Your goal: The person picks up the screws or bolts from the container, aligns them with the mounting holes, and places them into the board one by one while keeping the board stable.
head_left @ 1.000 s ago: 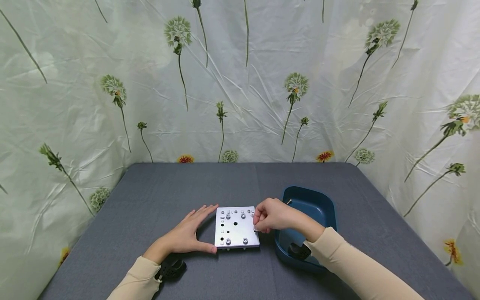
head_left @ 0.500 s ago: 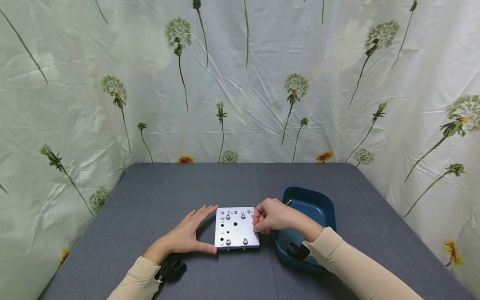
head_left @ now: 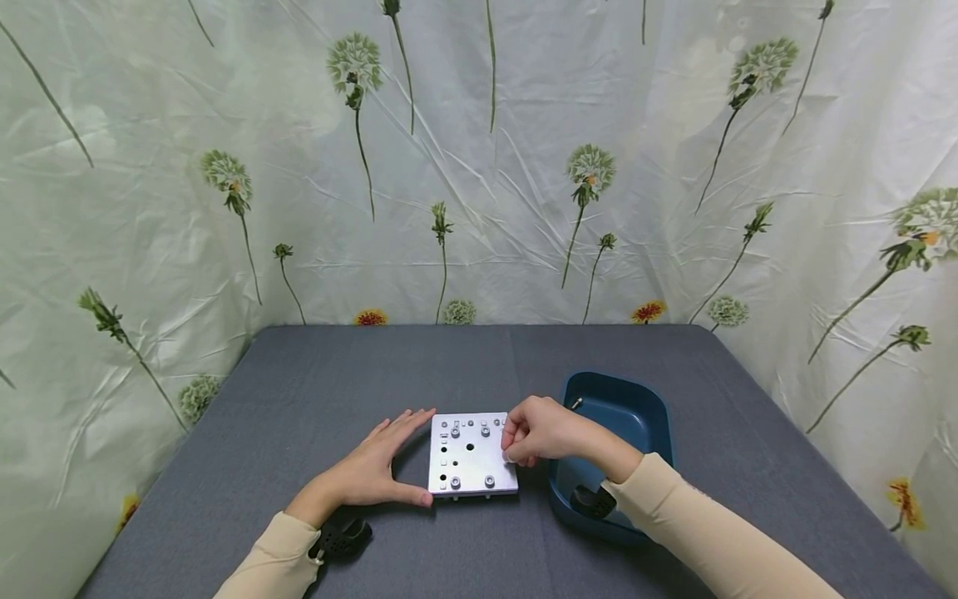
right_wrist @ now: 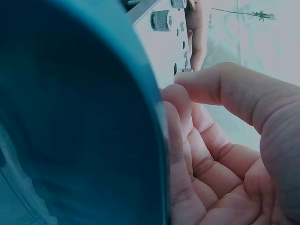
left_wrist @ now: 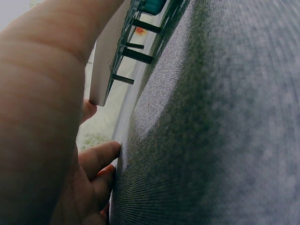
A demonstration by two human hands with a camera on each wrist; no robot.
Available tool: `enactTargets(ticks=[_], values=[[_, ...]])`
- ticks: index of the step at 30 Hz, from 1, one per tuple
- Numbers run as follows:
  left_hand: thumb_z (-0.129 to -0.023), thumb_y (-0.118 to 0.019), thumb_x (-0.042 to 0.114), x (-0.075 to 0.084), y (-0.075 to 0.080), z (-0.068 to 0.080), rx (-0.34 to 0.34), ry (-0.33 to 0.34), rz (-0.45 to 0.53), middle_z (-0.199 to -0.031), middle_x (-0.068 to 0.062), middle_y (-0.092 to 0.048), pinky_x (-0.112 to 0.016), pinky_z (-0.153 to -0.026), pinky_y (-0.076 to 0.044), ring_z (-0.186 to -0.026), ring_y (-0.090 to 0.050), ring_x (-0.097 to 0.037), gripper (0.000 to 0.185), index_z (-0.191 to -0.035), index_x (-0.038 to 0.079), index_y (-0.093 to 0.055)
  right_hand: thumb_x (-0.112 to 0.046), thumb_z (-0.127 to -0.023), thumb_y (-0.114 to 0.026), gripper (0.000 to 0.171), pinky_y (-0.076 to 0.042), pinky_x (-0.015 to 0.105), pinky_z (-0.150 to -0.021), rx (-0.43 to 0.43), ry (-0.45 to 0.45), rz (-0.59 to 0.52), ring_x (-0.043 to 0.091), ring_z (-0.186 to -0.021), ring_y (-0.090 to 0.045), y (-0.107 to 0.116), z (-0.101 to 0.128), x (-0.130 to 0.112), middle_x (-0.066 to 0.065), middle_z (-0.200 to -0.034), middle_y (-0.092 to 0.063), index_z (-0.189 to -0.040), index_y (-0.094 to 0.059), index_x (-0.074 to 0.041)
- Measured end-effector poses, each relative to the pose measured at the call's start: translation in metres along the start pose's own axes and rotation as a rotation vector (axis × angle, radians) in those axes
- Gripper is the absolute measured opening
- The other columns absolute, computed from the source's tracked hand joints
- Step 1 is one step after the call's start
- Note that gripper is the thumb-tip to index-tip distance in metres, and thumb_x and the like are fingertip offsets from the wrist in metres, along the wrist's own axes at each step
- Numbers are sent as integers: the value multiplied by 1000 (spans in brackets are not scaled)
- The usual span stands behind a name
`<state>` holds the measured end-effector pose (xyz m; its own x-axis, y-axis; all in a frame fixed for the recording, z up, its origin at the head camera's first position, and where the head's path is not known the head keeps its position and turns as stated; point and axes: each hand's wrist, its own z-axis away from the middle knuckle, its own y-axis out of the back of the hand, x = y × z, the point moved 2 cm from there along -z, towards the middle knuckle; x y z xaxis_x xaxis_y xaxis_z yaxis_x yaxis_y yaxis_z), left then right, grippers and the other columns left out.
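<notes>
A silver metal plate (head_left: 482, 457) with socket-head screws (head_left: 455, 482), small fittings and dark holes sits mid-table. Threaded screw ends (left_wrist: 137, 55) stick out beneath it in the left wrist view. My left hand (head_left: 367, 470) spreads along the plate's left side, thumb at the near corner and fingertips at the far corner, straight and not curled round it. At the plate's right edge, my right hand (head_left: 542, 428) pinches a small part between thumb and fingertips. That part is almost wholly hidden by the fingers, so its kind cannot be told.
A deep blue tray (head_left: 669, 433) stands just right of the plate, under the right forearm. A small metal piece (head_left: 576, 403) shows at its far left corner. Grey cloth (head_left: 389, 366) covers the table, and a floral curtain (head_left: 479, 166) hangs behind.
My right hand has shifted slightly left over the plate's edge. The small dark tip visible below its fingers a second ago is now covered. The left hand and plate stay put.
</notes>
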<state>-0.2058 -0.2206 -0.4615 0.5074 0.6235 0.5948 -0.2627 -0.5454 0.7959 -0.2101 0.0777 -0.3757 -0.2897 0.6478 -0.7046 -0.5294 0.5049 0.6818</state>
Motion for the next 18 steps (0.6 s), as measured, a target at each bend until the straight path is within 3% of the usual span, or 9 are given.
enactTargets(ticks=[18], values=[[-74,-94,60,3,2,1,-5,0,5,-175,-18,-34,-77,-129,-15,-163,-27,-49,124,-170,13,-32,-3,-90,-81,9,-56,23,-58,-7,10,-15,7,-59,-63,0,-1,1,-2,-67,-70,-86,-74,-8]])
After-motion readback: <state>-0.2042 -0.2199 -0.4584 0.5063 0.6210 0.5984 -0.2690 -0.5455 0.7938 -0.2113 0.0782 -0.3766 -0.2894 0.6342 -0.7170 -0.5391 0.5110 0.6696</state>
